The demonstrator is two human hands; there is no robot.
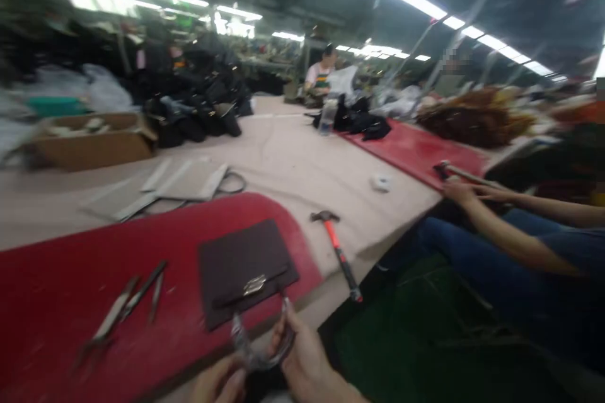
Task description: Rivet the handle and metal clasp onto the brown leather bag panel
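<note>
A dark brown flat panel (246, 258), apparently leather, lies on the red mat in front of me. Near its front edge is a shiny metal clasp (255, 284) on a dark strip. A curved handle (259, 362), partly wrapped in clear plastic, reaches from the panel's near edge toward me. My right hand (307, 356) is closed round the right side of this handle. At the bottom edge of the view, my left hand (220, 381) has curled fingers against the plastic-wrapped left side; part of it is cut off.
Slim metal tools (113, 315) lie left on the red mat (51, 277). A claw hammer (336, 242) rests by the table edge. Behind are flat pale pieces (189, 179), a cardboard box (94, 145) and a white roll (380, 182). A co-worker's hands (460, 192) hold another hammer at right.
</note>
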